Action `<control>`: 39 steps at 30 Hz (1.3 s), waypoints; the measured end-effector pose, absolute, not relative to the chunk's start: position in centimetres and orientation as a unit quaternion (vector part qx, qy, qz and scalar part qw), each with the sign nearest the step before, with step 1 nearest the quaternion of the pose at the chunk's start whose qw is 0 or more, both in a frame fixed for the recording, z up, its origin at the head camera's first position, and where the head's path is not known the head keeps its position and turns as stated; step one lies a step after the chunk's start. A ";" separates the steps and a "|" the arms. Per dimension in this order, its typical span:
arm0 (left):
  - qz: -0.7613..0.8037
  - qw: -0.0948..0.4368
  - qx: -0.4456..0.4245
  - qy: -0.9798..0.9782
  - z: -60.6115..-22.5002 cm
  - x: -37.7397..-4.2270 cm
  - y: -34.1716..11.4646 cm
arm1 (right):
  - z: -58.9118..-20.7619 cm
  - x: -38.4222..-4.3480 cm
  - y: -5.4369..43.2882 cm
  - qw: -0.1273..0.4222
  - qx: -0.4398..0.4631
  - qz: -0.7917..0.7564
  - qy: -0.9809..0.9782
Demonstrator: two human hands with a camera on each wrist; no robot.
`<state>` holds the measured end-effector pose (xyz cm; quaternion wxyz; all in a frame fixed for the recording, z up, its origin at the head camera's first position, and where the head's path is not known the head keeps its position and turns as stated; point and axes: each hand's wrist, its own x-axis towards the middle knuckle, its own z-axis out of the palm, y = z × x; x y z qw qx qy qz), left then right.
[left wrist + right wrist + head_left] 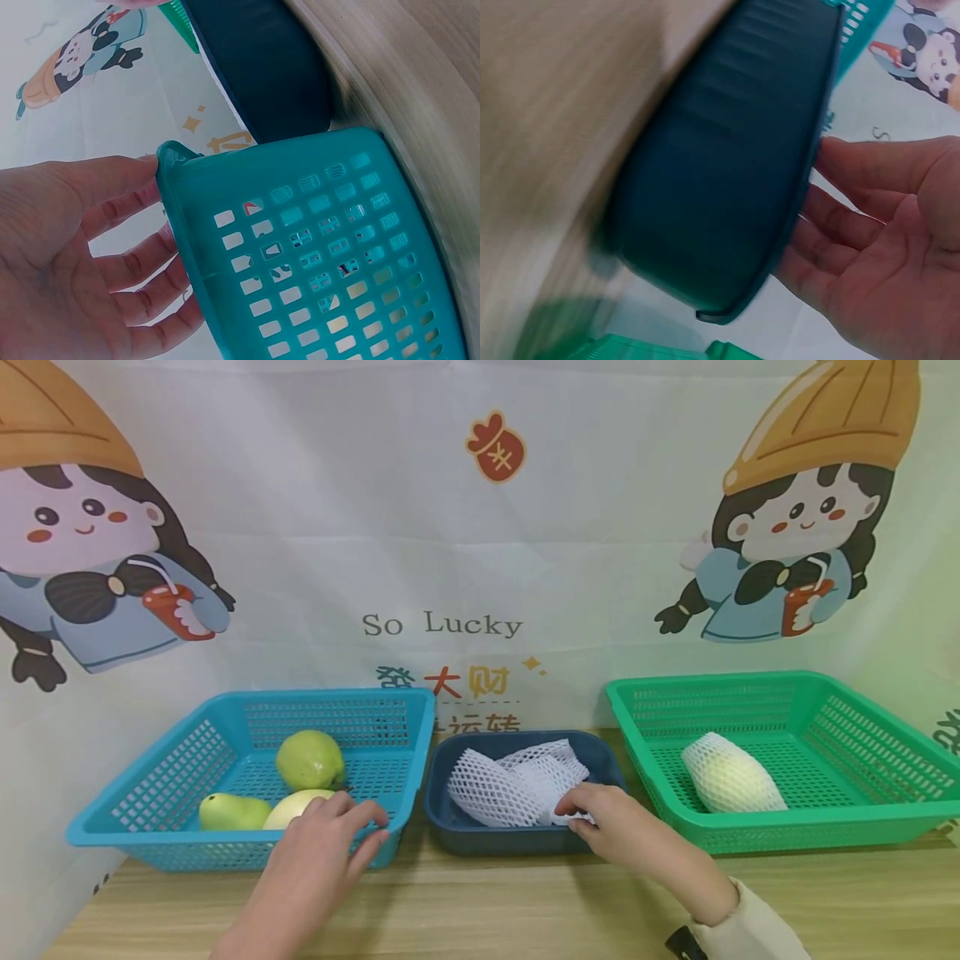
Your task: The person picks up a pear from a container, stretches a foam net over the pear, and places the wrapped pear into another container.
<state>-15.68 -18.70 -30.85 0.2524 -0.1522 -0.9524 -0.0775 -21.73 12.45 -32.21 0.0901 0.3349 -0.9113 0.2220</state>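
Note:
My left hand point(322, 843) is over the front right of the blue basket point(247, 837), fingers loosely bent and spread, with nothing in its grasp. Close beside its fingers is a pale yellow fruit point(294, 810), partly covered by the hand. A green pear point(232, 812) and a rounder green fruit point(309, 760) lie in the same basket. My right hand point(618, 822) reaches over the front right rim of the dark blue tub point(495, 841). Its fingertips are right at the white foam nets point(498, 789) inside; the wrist view hides them behind the tub wall point(720, 157).
On the right stands a green basket point(825, 821) holding a pale yellow fruit in a foam net point(731, 774). All containers stand in a row on the wooden table point(480, 902), against a printed cloth point(337, 527) at the back.

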 end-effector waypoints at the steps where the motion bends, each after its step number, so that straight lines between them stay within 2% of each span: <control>1: -0.078 0.252 -0.152 -0.952 -30.9 -15.7 -18.7 | -32.4 -21.8 12.4 0.094 0.335 0.223 -0.910; 5: -0.082 0.248 -0.152 -0.953 -30.8 -15.7 -18.7 | -32.7 -22.0 12.3 0.091 0.331 0.232 -0.910; 11: -0.081 0.251 -0.153 -0.952 -30.8 -15.7 -18.8 | -32.8 -22.1 12.3 0.051 0.346 0.247 -0.904; 16: -0.080 0.251 -0.152 -0.953 -30.9 -15.7 -18.9 | -32.9 -22.1 12.2 0.069 0.375 0.232 -0.895; 23: -0.099 0.241 -0.151 -0.954 -30.7 -15.7 -19.0 | -33.0 -22.1 12.1 0.062 0.357 0.225 -0.904; 33: -0.188 0.189 -0.132 -0.955 -29.6 -15.8 -19.8 | -33.0 -22.0 12.2 0.055 0.342 0.230 -0.909; 39: -0.209 0.204 -0.122 -0.949 -29.5 -16.7 -21.9 | -33.1 -22.0 12.0 0.065 0.347 0.218 -0.910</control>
